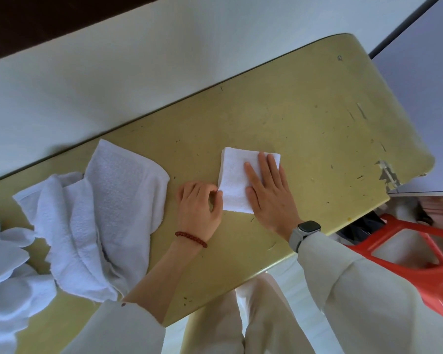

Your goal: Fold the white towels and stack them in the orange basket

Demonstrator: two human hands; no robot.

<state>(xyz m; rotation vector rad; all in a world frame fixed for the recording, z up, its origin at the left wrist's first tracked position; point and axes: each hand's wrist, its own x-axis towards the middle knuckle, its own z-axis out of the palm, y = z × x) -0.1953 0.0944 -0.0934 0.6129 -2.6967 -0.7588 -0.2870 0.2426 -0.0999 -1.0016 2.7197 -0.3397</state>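
Observation:
A small white towel (234, 175), folded into a neat square, lies flat on the yellow-green table (304, 118). My right hand (269, 192) presses flat on its right half, fingers straight. My left hand (198, 208) sits at the towel's left edge and pinches that edge between thumb and forefinger. A heap of unfolded white towels (95, 215) lies on the table to the left, with more crumpled white cloth (5, 272) at the far left. The orange basket (417, 256) shows below the table's right end, partly hidden by my right sleeve.
The table's far edge runs along a white wall (113, 72). Its right end is chipped (388, 175) near the corner. My legs (241, 320) show below the near edge. The table surface right of the folded towel is bare and scuffed.

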